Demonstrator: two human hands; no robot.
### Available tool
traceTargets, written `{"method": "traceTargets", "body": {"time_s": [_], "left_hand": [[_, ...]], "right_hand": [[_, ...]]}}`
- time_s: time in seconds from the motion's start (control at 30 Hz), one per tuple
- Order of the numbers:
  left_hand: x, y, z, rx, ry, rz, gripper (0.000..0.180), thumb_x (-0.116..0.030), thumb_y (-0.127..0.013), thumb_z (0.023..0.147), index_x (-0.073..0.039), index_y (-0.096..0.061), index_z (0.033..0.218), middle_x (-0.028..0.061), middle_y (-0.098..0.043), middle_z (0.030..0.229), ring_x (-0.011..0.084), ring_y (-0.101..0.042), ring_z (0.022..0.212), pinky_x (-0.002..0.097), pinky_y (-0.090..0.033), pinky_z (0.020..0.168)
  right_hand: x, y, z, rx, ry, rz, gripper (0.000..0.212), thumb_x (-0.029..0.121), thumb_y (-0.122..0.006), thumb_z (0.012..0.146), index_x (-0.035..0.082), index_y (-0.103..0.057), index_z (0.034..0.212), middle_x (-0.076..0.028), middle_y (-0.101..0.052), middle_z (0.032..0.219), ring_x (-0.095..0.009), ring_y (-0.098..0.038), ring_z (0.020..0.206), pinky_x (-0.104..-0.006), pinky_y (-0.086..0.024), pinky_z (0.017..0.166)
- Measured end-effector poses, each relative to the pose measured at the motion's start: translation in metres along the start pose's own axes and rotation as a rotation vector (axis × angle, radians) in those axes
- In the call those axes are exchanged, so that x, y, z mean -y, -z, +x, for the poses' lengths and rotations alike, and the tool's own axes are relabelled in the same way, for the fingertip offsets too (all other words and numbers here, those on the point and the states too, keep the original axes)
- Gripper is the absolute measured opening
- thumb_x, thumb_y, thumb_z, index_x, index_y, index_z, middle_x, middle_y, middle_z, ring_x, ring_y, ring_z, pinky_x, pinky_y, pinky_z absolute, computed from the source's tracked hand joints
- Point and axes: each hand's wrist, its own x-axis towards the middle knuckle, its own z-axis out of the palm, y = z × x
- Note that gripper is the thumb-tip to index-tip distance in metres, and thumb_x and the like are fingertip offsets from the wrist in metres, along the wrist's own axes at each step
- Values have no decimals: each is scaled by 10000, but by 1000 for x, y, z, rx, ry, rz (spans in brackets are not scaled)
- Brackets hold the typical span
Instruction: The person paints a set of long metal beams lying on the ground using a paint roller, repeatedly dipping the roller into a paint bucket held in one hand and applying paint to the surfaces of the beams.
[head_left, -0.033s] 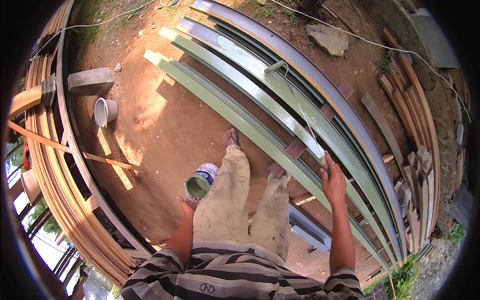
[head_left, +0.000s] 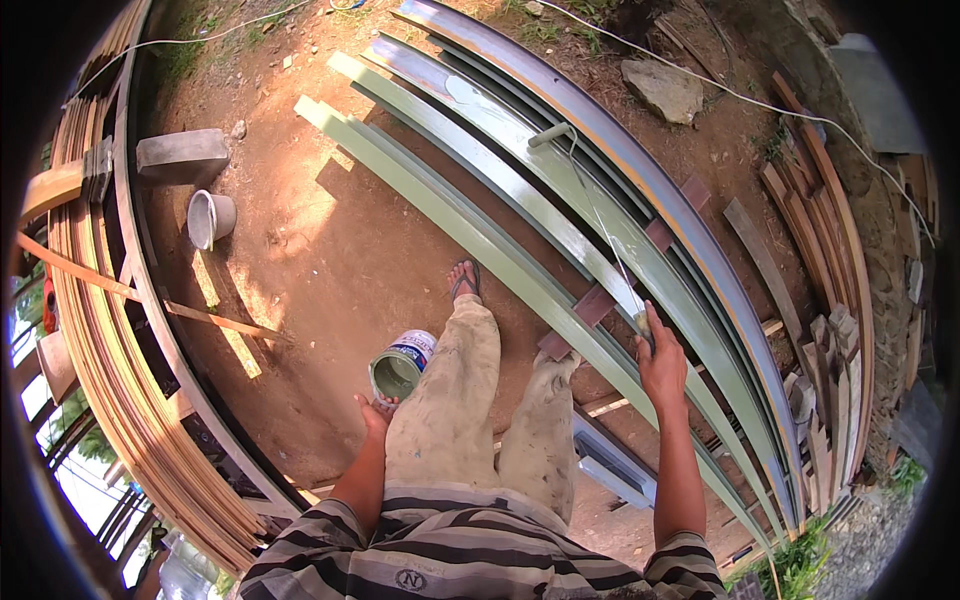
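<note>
My right hand (head_left: pixel 662 368) is closed round the handle of a long paint roller (head_left: pixel 606 228). Its roller head rests against a pale green metal beam (head_left: pixel 540 172), on the far part of the row. Beside my left leg, my left hand (head_left: pixel 377 410) has its fingers curled at the near rim of a paint can (head_left: pixel 397 370) with green paint inside. The can tilts, with its mouth toward me. Nearest to me lies another light green beam (head_left: pixel 450 230), and between the two a shinier, wet-looking one (head_left: pixel 500 185).
Reddish supports (head_left: pixel 594 305) hold the beams above the dirt ground. Left stand a grey bucket (head_left: pixel 211 220), a concrete block (head_left: pixel 182 157) and a long stack of wood strips (head_left: pixel 130 380). A large rock (head_left: pixel 662 90), a white cable (head_left: pixel 740 95) and timber planks (head_left: pixel 820 230) are at the far right.
The view has shifted slightly, so the beams sit a little farther right. My right hand and the roller have moved slightly left along with it relative to the beams. Both grips are unchanged.
</note>
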Motion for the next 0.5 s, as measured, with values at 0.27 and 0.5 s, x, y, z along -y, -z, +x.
{"method": "traceTargets", "body": {"time_s": [0.27, 0.5], "left_hand": [[-19, 1, 7, 90, 71, -105, 785, -807, -353, 938, -43, -523, 871, 106, -550, 786, 284, -553, 784, 467, -507, 918], [-30, -14, 11, 113, 76, -168, 735, -775, -374, 957, -65, -536, 859, 92, -567, 785, 271, -561, 792, 447, -490, 941]], "right_hand": [[151, -24, 41, 143, -76, 80, 629, 137, -627, 969, 212, -406, 1553, -275, -698, 1120, -469, -656, 1051, -525, -511, 877], [214, -56, 11, 238, -49, 13, 634, 153, -573, 974, 161, -338, 1562, -353, -673, 1023, -539, -647, 960, -591, -509, 833]]}}
